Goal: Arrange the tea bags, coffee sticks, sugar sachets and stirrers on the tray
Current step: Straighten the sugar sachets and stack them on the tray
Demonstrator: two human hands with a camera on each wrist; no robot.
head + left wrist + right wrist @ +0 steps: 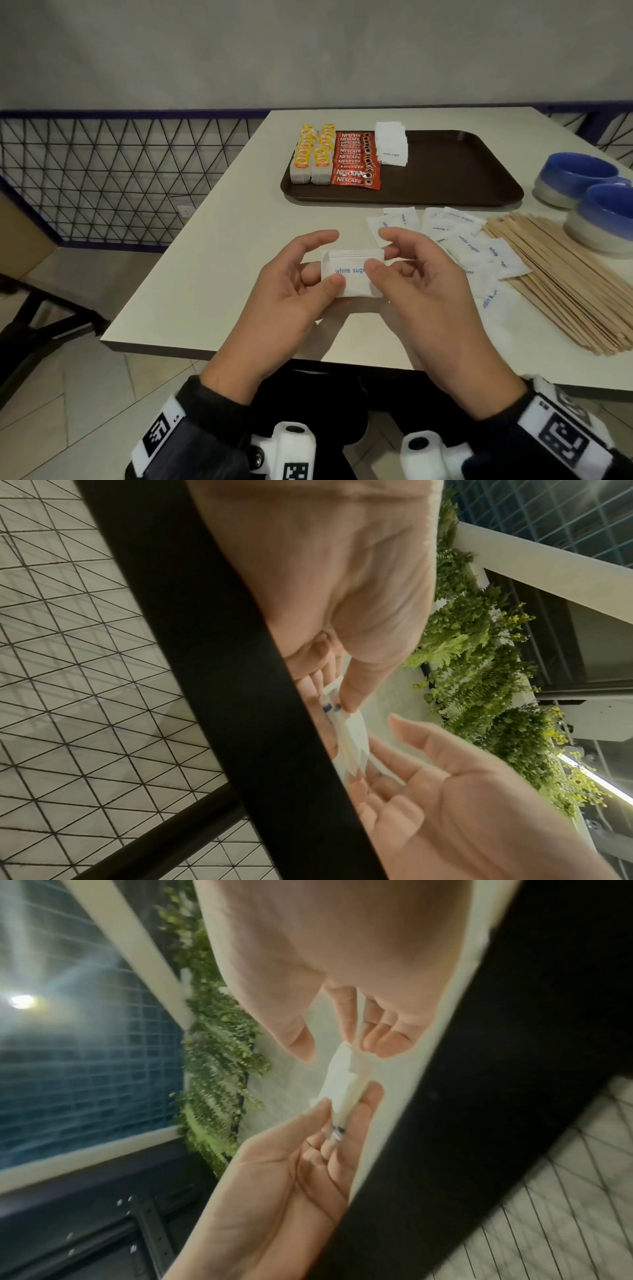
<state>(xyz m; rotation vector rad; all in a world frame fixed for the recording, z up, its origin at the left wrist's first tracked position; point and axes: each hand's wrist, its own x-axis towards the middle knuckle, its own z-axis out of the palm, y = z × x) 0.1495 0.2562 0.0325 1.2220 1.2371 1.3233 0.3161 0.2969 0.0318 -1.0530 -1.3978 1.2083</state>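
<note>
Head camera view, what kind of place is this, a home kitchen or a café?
Probably a café or office pantry: a brown serving tray on a plain table, bulk wooden stirrers, and a wire-mesh partition alongside.

tray's right half bare, bowls beside

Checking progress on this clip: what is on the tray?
On the tray: tea bags, coffee sticks, a sugar sachet stack. No stirrers. Lower sachets are covered.
</note>
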